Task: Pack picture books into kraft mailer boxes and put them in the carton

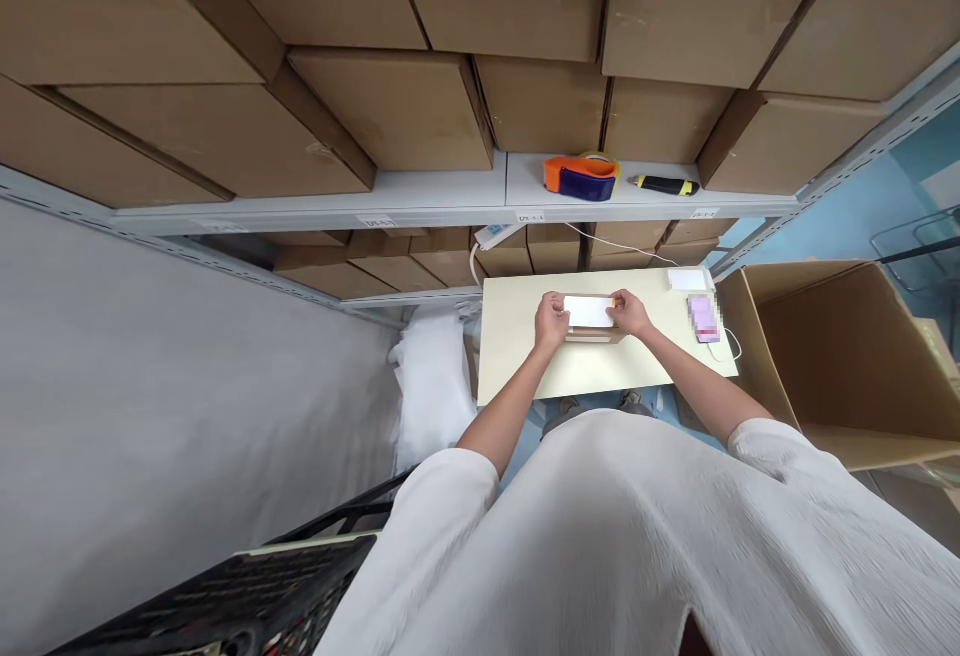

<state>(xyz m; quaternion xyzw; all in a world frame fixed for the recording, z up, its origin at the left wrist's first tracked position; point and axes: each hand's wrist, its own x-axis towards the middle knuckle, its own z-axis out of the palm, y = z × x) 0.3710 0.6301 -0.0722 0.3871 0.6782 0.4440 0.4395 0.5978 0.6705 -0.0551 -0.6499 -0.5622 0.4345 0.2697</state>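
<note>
A small cardboard box (pixel 594 336) sits on the cream tabletop (pixel 517 361) in front of me. Over its upper face lies a blank-looking white label (pixel 589 312). My left hand (pixel 551 320) pinches the label's left end, its fingers resting against the box's left side. At the opposite end my right hand (pixel 628 313) is closed on the label's right edge, with a bit of yellow showing by the fingertips. Whether the label is stuck down or only held against the box, I cannot tell.
An orange and blue tape dispenser (pixel 581 177) and a black and yellow cutter (pixel 664 185) lie on the shelf above, among cardboard boxes (pixel 397 111). A phone (pixel 703 319) and a white stack (pixel 686 280) are on the table's right. A large open carton (pixel 847 356) stands beside it.
</note>
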